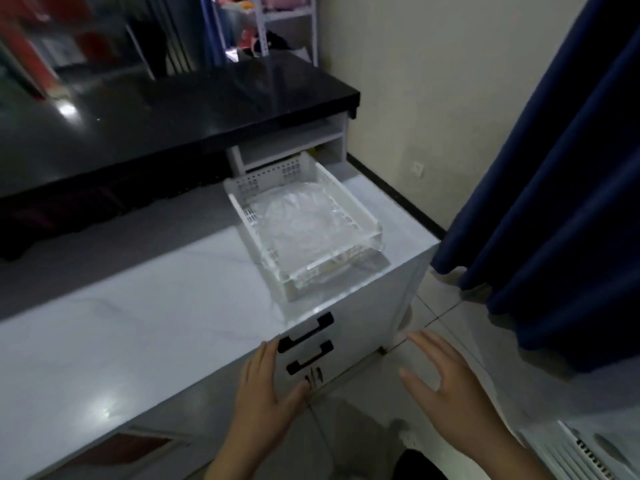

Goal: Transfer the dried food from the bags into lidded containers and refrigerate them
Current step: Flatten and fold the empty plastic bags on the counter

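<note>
I see my left hand (pixel 266 389) and right hand (pixel 446 382) both spread, holding nothing; the clear bags (pixel 298 223) in the white basket (pixel 349 199) look soft, slippery, best pinched at an edge

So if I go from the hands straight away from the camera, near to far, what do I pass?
Left hand and right hand, both empty → two black drawer handles → white countertop → white perforated tray holding clear plastic → black counter → shelving rack.
</note>
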`<action>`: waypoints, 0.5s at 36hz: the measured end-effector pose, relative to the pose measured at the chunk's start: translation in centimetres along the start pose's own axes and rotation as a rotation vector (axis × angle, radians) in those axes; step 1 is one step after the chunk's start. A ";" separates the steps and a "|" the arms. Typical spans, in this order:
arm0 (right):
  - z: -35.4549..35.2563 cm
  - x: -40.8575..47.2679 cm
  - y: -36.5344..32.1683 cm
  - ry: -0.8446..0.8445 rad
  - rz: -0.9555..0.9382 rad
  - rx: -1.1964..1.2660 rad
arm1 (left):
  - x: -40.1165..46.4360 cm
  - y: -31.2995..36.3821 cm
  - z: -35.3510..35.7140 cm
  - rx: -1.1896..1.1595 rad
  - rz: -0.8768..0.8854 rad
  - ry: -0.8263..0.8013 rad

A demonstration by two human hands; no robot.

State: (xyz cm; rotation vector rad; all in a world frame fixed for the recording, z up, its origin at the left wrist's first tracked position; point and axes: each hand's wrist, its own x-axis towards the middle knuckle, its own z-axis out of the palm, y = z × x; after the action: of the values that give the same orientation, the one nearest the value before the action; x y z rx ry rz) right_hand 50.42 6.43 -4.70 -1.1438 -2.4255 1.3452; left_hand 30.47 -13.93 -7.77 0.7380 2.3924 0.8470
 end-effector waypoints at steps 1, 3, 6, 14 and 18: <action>0.0 1.0 -0.5 -0.003 -0.008 -0.012 | 0.5 -0.1 -0.3 -0.019 -0.011 0.005; -0.1 3.2 -1.5 -0.003 -0.037 -0.017 | 1.5 -0.3 -0.9 -0.054 -0.029 0.024; -0.2 6.7 -3.4 0.015 -0.125 0.027 | 3.2 0.3 -2.1 -0.154 -0.040 0.095; -1.1 17.2 -8.6 -0.064 -0.277 0.110 | 10.1 4.1 -7.1 -0.209 -0.061 0.262; -1.5 23.2 -10.4 -0.218 -0.280 -0.067 | 16.1 7.1 -9.9 -0.074 -0.019 0.271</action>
State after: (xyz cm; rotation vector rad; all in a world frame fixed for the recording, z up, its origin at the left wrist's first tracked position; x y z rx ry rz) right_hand 29.16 19.90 -1.01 -0.6640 -2.6757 1.3690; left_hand 14.99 -3.20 -0.44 0.6035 2.5819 1.0818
